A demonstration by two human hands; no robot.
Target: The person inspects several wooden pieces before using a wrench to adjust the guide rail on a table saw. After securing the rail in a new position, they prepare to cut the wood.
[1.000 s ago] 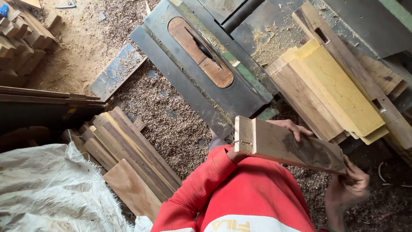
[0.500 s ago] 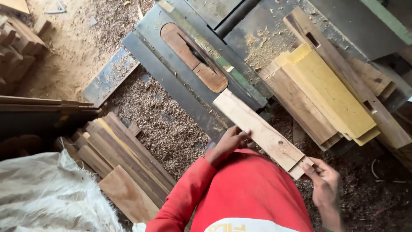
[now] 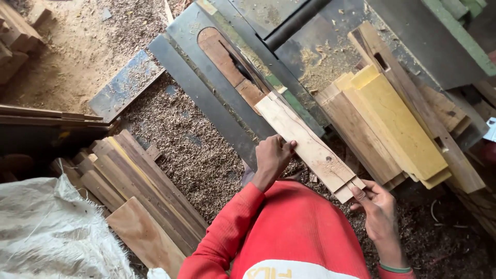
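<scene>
Near, the right hand (image 3: 376,204) pinches the notched end of a pale wooden board (image 3: 305,144) – fingers grasping it. The left hand (image 3: 273,155) grips the board's left edge. Farther off, the board's far end lies on the table saw (image 3: 206,98) – beside stacked timber (image 3: 387,124) to the right.

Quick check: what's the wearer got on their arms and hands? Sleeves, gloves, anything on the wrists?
No gloves: both the left hand and the right hand are bare. The left arm wears a long red sleeve reaching to the wrist. The right forearm is uncovered, with a thin green band around it. No rings or watch are visible.
</scene>
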